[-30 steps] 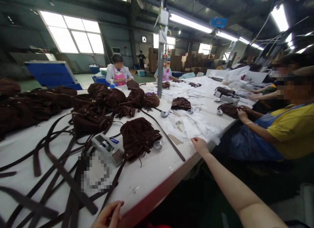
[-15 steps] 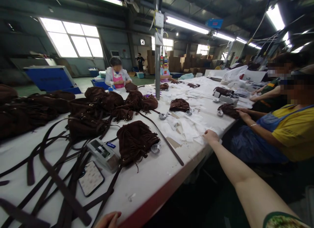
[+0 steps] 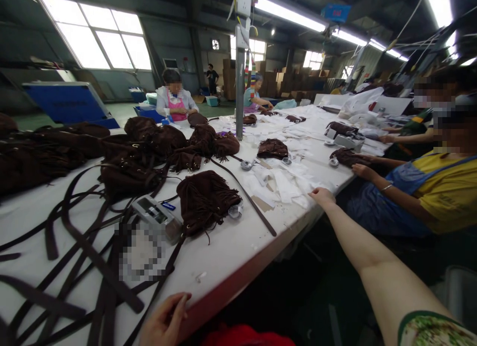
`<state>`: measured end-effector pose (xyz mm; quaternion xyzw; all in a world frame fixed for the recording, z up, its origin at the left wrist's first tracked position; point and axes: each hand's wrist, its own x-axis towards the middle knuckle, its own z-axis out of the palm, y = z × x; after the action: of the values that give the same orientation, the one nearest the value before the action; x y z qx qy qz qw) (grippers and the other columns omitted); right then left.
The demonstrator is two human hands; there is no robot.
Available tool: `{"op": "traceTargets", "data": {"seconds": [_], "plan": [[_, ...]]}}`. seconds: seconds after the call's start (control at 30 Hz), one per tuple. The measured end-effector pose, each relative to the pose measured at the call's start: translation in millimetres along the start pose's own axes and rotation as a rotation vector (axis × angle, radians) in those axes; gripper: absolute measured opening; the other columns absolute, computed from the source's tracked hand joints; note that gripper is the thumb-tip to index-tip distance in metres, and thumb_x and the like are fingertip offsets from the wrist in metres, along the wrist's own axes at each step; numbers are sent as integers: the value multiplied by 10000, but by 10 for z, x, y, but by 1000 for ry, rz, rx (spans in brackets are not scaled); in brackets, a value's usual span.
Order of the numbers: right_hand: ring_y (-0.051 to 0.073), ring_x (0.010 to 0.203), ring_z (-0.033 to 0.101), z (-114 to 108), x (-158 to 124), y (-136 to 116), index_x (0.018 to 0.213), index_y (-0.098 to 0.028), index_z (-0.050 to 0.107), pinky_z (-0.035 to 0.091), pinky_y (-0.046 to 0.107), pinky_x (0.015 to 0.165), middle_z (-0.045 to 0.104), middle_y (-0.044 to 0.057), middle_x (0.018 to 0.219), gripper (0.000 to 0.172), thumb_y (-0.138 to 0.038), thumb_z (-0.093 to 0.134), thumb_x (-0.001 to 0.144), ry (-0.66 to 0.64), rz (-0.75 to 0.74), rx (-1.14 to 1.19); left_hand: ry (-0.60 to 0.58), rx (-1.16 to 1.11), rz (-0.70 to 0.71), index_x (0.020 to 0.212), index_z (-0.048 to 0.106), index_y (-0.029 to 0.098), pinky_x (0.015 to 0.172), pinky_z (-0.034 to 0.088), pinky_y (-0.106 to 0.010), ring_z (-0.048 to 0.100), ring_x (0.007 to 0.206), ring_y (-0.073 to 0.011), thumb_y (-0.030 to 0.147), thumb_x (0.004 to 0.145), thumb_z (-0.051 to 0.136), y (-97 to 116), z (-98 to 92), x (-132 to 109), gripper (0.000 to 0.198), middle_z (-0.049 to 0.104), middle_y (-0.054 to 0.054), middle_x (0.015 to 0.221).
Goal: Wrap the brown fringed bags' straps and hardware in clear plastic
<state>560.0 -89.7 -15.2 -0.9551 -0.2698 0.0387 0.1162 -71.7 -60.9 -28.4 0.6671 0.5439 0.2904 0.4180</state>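
My left hand [image 3: 166, 316] is at the near table edge, its thumb and fingers curled together, with nothing visible in them. My right arm is stretched forward, and its hand [image 3: 323, 197] is at the table edge beside white paper scraps [image 3: 286, 184]. Its fingers are pressed together; what they hold, if anything, is hidden. Between the hands lies a dark brown fringed bag [image 3: 204, 202] with a clear-wrapped metal piece [image 3: 235, 210] at its side. A long brown strap [image 3: 248, 199] runs beyond it. Left of the bag is a grey plastic case [image 3: 158, 217].
More brown bags [image 3: 130, 174] and loose straps [image 3: 89, 251] cover the left of the white table [image 3: 223, 259]. A metal post [image 3: 239, 88] rises from the table. A co-worker in a yellow shirt [image 3: 441, 192] handles a brown bag on the right. Other people sit farther back.
My left hand has come farther into view at the table edge, and something red now shows below it. My right hand stays at about the same spot. The view has tilted down slightly.
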Motion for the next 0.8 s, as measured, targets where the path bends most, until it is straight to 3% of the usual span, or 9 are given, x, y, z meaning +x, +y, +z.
{"op": "traceTargets", "data": {"seconds": [0.1,0.2,0.3,0.43,0.6,0.8], "plan": [[234,884,651,-24,53,82,998,-203,712,471,294,706,705,99,1001,298,-346,630,751,-8,-1,-11,-7,12,20,822,729,204,604,563,-268,649,606,-195,692,654,586,-48,24,-18,535,692,-29,682],[203,768,657,-24,63,164,897,-182,736,469,258,651,720,64,820,261,-307,717,668,-77,-33,-12,-28,35,23,855,721,204,609,558,-261,650,611,-190,661,692,577,-118,33,-29,506,685,-22,676],[189,669,641,-18,43,217,812,-162,743,453,244,585,696,53,680,256,-375,731,670,-119,-54,-8,-42,38,16,887,711,197,622,555,-262,652,625,-190,641,719,566,-160,39,-37,496,675,-18,662],[203,715,641,-42,28,228,794,-159,736,444,247,595,701,70,715,296,-440,684,720,-111,-88,-1,-57,27,3,908,703,183,623,553,-269,647,618,-188,640,738,547,-153,62,-42,513,671,-22,661],[208,780,644,-116,34,178,791,-151,717,449,249,661,708,89,772,242,-384,654,768,-98,-121,36,-70,27,5,908,703,174,616,552,-269,644,614,-183,626,747,551,-133,84,-44,503,671,-26,665],[155,562,618,-134,1,94,855,-94,690,470,239,554,671,75,610,231,-311,681,778,-201,-61,150,-64,-36,-38,905,701,163,618,557,-280,648,616,-186,634,718,574,-96,84,-79,522,669,-26,664]]}}
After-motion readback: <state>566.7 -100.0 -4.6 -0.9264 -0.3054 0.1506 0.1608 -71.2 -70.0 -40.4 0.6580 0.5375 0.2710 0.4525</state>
